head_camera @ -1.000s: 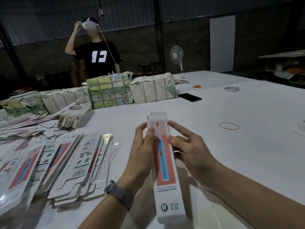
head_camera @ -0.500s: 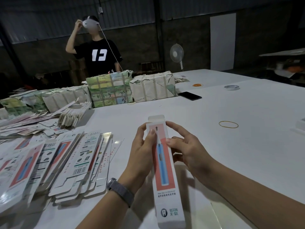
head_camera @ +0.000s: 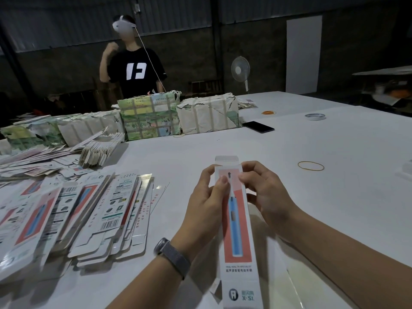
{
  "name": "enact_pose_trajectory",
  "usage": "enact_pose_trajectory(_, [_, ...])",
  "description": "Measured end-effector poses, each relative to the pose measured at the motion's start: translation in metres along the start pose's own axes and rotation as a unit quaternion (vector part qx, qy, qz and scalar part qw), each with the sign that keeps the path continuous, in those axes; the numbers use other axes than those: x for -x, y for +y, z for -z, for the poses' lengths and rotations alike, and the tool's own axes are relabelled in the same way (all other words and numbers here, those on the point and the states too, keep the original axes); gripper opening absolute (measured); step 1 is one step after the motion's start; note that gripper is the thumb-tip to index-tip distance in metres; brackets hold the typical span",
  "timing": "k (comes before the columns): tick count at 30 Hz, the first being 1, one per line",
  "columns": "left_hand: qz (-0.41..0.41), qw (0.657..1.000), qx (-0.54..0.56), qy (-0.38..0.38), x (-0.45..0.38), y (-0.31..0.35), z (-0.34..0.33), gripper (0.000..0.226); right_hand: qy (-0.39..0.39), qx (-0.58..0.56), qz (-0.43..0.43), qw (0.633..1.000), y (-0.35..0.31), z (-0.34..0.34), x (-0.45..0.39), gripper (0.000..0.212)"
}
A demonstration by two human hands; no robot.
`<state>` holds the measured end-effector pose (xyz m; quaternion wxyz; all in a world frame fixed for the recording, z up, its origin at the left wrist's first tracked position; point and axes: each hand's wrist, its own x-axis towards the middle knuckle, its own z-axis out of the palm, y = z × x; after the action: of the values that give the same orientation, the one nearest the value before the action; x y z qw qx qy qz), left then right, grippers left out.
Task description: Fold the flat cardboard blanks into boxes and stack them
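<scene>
A long, narrow white box point(head_camera: 236, 237) with a red panel and a blue toothbrush picture lies lengthwise in front of me, its far end flap standing up. My left hand point(head_camera: 206, 205) grips its left side near the far end, thumb pressed on the front face. My right hand point(head_camera: 266, 194) holds the right side of the same end, fingers curled round its edge. A heap of flat printed blanks point(head_camera: 73, 217) lies fanned out on the white table point(head_camera: 312, 197) to my left.
Paper-wrapped bundles point(head_camera: 178, 117) line the far side, with a person in a black shirt point(head_camera: 133, 70) standing behind them. A black phone point(head_camera: 258, 126), a tape roll point(head_camera: 315, 116) and a rubber band point(head_camera: 310, 165) lie to the right. More loose blanks point(head_camera: 35, 161) spread far left.
Both hands have closed in on the box's far end, the right hand's fingers now curled round its edge. The person behind has lowered their raised arm.
</scene>
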<state>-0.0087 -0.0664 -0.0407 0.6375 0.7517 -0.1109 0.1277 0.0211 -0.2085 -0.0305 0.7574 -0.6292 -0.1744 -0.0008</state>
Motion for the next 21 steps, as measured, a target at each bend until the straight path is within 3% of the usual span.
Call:
enact_pose_trajectory(6, [0.013,1.000,-0.002,-0.005,0.0005,0.0012,0.0017,0.017,0.020,-0.011,0.034,0.999,0.0016,-0.0002,-0.0002,0.008])
enact_pose_trajectory(12, [0.030,0.999,0.026,0.003,0.0029,0.0037,0.0022,0.029,0.034,0.002,0.052,0.998,0.0030,-0.0007,0.0000,0.016])
enact_pose_trajectory(21, [0.034,0.999,0.024,-0.003,0.0022,0.0035,0.0022,0.020,0.022,0.047,0.054,0.997,0.0002,-0.0005,0.0019,0.024])
